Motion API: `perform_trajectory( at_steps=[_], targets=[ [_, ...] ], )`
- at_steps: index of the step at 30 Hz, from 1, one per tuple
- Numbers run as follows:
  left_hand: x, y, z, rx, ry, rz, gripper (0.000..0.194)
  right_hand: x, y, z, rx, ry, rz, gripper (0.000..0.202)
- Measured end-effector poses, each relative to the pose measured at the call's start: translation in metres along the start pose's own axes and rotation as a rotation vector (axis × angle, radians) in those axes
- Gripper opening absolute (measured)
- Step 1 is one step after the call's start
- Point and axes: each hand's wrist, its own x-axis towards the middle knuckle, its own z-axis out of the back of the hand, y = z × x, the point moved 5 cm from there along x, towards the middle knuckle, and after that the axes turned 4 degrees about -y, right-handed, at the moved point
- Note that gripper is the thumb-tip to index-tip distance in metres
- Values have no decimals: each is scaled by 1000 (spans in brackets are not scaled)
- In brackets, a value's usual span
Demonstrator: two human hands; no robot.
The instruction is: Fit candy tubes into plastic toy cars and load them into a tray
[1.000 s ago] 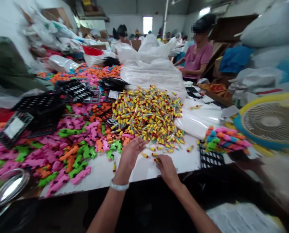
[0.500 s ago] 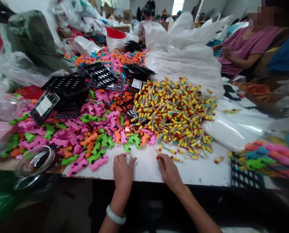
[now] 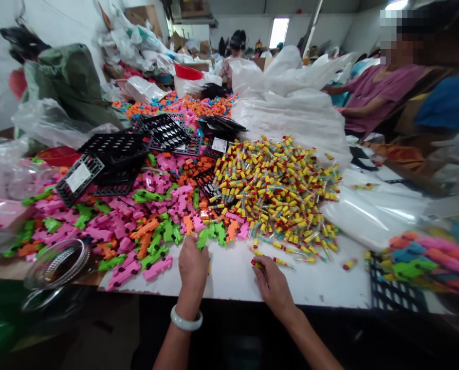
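A small yellow, red-ended plastic tube (image 3: pixel 256 264) is pinched by the right hand (image 3: pixel 274 285) over the white tabletop (image 3: pixel 233 275). The left hand (image 3: pixel 193 263) is curled beside green plastic toy cars (image 3: pixel 217 233); its grip cannot be told.

A pale, smooth bangle (image 3: pixel 186 318) circles the left wrist.

The left hand's (image 3: pixel 193 264) fingertips are hidden behind its own knuckles, so its grip cannot be told. The small piece at the right hand's (image 3: pixel 274 285) fingertips is partly covered. Motion blurs the bright toys (image 3: pixel 425 259) at right, and the pink box (image 3: pixel 3 213) is cut off by the left edge.
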Motion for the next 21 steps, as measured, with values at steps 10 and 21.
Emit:
perform_trajectory(
  at_steps=[10, 21],
  targets=[
    [-63, -11, 16, -573, 203, -212, 22, 26, 32, -8, 410, 220, -243, 31],
    [-107, -31, 1, -654, 424, -313, 22, 0, 34, 28, 278, 395, -181, 23]
  ],
)
